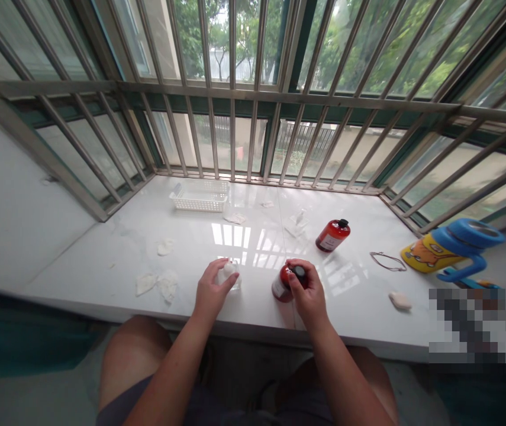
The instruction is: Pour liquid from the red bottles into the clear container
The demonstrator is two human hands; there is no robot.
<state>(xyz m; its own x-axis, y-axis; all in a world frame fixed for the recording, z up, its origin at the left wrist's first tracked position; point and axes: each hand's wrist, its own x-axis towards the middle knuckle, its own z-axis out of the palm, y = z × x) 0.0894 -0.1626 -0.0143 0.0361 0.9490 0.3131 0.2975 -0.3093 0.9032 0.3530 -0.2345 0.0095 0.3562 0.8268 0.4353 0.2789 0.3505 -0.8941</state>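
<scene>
My left hand is closed around a small clear container with a whitish top, which stands on the white marble-like ledge. Part of it is hidden by my fingers. To its right, my right hand grips a red bottle with a black cap, thumb beside the cap. This bottle has a pale label and rests on the ledge, slightly tilted. A second red bottle with a black top stands farther back on the right.
A white perforated basket sits near the barred window. Crumpled white tissues lie at left, with a clear and white item farther back. At right are a thin cord loop, a beige lump and a yellow-blue mug.
</scene>
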